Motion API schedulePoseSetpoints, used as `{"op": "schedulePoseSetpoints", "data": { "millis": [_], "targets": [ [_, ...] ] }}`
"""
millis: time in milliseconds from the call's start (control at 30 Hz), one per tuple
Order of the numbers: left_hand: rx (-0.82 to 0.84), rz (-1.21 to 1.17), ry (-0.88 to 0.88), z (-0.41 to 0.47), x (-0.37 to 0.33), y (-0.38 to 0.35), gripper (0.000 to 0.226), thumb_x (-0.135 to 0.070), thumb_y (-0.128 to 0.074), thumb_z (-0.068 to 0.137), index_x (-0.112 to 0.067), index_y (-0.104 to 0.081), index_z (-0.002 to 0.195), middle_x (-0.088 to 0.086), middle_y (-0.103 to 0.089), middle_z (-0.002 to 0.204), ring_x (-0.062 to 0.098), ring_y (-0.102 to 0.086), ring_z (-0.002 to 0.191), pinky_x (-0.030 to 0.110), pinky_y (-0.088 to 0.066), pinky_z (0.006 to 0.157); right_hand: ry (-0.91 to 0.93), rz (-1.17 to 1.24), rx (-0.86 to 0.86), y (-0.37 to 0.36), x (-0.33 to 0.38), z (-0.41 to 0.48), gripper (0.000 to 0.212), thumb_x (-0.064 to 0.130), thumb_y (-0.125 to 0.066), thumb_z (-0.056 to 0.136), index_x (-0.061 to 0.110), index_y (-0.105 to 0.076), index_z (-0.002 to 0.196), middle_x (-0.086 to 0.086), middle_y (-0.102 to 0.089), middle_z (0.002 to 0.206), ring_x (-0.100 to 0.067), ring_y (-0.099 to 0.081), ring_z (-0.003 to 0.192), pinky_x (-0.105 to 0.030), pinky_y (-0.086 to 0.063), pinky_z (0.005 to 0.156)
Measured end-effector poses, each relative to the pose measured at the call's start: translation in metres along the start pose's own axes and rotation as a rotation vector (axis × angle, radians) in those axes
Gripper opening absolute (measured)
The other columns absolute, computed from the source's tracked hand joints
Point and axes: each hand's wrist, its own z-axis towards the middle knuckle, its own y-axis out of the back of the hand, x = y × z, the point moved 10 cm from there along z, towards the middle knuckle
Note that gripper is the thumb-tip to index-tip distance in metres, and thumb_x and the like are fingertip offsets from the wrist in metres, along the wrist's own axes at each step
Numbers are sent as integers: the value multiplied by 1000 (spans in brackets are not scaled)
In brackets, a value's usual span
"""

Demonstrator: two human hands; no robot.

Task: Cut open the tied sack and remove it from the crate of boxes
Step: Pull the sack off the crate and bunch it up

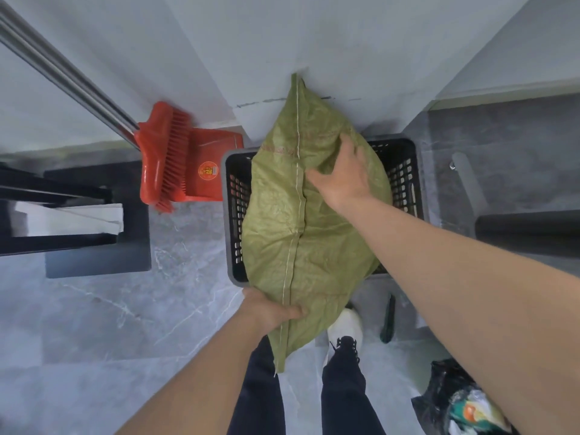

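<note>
Under both sets of fingers: the green sack, bulging out of the black crate and hanging over its near rim. Clamped on the sack's near end, beside the stitched seam: the left hand, thumb on top, fingers tucked beneath the weave. Laid flat on the far upper part: the right hand, fingers splayed apart, gripping nothing. No tie or knot in view, and no boxes either, all hidden under the fabric.

Seemingly still early: looking for the tied mouth, nothing cut yet. Keep the near pinch firm. Gather a fold under the far fingers rather than merely pressing. Roll the bulk toward the body to bring the mouth up. Cut the tie only, blade angled away from whatever lies inside.

Right of the near fingers, on the floor beside a white shoe: a dark slim object, possibly the cutter, too small to be sure. Well left of the far fingers: a red broom and dustpan at the wall. Beneath the right forearm: a black bag.
</note>
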Motion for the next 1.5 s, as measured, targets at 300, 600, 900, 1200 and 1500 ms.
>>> {"op": "schedulePoseSetpoints", "data": {
  "millis": [300, 600, 900, 1200, 1500],
  "targets": [
    [41, 57, 89, 4, 14, -3, 116, -25, -95, 70, -10, -14, 153, 15, -49, 148, 37, -57, 128, 56, -51, 103, 144, -402, -252, -6, 48, 30, 109, 68, -72, 78, 25, -15, 161, -5, -33, 158, -29, -45, 123, -38, -37, 104],
    [232, -182, 224, -2, 68, -41, 19, 9, -54, 99, 3, -61, 114, 15, -74, 75, 26, -72, 63, 43, -66, 70, 160, -236, -318, -10, 54, 27, 18, 34, -51, 104, 21, -61, 113, -4, -49, 115, -27, -54, 105, -35, -44, 87],
    [-110, -190, -284, -58, -37, 44, 25, -8, -45, 95, -12, -50, 70, 5, -46, 54, 20, -43, 40, 25, -39, 47, -17, 58, -557, 75, 36, -39, 29, 27, -31, 111, 9, -52, 120, -4, -53, 122, -15, -44, 89, -30, -32, 72],
    [-442, -35, -692, -177, -100, 89, 40, -12, -52, 89, -15, -32, 54, -1, -37, 57, 25, -35, 59, 33, -28, 57, -134, 272, -690, 140, 59, -127, 33, 25, -32, 110, 3, -56, 111, -11, -54, 116, -18, -41, 86, -25, -23, 69],
    [-535, -113, -987, -245, -96, 128, 28, -26, -44, 75, -12, -32, 54, 4, -34, 54, 25, -31, 55, 38, -26, 54, -69, 415, -904, 199, 85, -196, 27, 16, -32, 107, 7, -50, 90, -9, -48, 97, -24, -43, 86, -26, -22, 70]
  ]
}}
